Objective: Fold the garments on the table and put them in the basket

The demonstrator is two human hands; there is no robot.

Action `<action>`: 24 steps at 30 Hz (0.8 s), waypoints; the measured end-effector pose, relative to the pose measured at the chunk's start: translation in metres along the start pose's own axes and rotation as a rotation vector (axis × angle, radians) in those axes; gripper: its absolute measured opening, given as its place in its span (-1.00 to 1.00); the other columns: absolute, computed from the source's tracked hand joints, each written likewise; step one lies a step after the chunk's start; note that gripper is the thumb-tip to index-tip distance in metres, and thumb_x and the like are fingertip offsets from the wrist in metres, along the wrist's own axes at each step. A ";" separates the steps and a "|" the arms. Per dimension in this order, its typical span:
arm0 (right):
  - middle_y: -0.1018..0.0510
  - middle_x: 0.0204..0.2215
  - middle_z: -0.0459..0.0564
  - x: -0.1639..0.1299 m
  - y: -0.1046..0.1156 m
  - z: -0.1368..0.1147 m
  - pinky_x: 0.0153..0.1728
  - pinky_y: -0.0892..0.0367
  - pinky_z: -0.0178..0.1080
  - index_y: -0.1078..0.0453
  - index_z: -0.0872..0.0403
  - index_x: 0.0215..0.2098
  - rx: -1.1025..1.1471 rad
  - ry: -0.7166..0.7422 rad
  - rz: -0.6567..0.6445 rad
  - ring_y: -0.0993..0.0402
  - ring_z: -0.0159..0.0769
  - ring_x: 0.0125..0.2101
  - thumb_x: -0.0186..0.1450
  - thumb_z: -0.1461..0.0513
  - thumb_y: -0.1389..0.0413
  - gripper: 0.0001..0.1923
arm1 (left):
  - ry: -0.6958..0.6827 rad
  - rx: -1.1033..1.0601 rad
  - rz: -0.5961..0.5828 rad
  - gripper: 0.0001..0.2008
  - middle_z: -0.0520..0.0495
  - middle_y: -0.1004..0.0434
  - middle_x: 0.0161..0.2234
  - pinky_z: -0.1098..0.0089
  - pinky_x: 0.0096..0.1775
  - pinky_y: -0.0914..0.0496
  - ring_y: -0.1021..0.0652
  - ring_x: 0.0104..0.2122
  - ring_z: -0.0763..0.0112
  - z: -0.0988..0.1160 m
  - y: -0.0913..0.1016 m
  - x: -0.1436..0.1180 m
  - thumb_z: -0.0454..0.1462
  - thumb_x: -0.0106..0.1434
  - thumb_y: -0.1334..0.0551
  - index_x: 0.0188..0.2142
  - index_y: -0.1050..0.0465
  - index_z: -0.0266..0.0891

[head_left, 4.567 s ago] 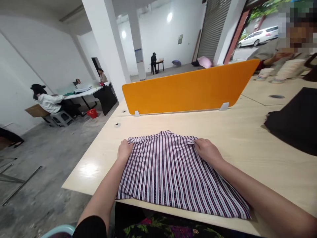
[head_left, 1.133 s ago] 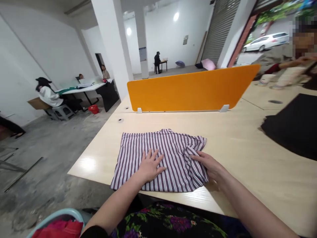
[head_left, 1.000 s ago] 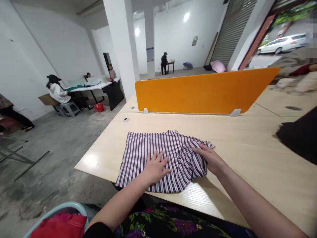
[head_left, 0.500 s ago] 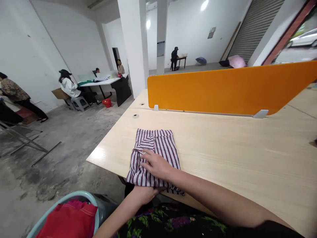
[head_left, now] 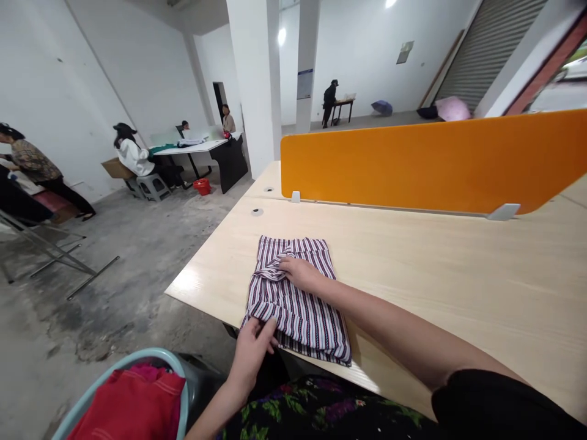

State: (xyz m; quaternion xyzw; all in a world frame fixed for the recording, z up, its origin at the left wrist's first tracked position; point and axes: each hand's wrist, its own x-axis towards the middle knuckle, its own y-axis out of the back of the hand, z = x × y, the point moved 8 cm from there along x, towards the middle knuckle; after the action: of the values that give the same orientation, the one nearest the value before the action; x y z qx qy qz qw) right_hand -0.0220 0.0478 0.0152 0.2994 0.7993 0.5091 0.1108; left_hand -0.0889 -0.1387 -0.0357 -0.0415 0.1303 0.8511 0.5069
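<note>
The right hand [head_left: 300, 273] lies on top of the striped shirt [head_left: 293, 296], reaching across from the right with the forearm stretched over the pale wooden table [head_left: 435, 269]. Its fingers are loosely spread and pressed flat against the cloth near a bunched fold at the middle of the bundle; it grips nothing, only rests there. The left hand [head_left: 254, 345] comes up from below at the near edge of the table, fingers curled around the shirt's near left corner, pinching the hem between thumb and fingertips.

The shirt is folded into a narrow, roughly rectangular packet, lying close to the table's left front corner, its near end overhanging the edge slightly. It sits between the two hands: the right on its middle, the left at its nearest edge.

Behind it stands an orange divider [head_left: 431, 162] across the table. Below the left hand, a pale blue basket [head_left: 181, 379] holds a red cloth [head_left: 132, 406]. Further off, people sit at a white table [head_left: 197, 146] by the wall.
</note>
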 end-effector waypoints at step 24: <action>-0.50 -0.09 0.05 0.089 -0.021 0.019 0.04 -0.20 -0.14 -0.51 0.05 -0.14 -0.024 0.217 -0.082 -0.36 -0.17 -0.04 0.19 0.26 -0.17 -0.74 | -0.245 0.328 -0.145 -0.80 -0.02 -0.34 -0.36 0.43 -0.33 -0.33 -0.43 -0.34 0.39 0.003 0.028 -0.007 -0.15 0.20 -0.22 -0.46 -0.35 -0.20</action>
State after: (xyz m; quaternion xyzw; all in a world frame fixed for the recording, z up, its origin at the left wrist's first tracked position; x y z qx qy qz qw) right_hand -0.0915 0.1080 -0.0008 0.2083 0.8120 0.5432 0.0478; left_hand -0.1094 -0.1564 -0.0262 0.1361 0.2012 0.7784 0.5789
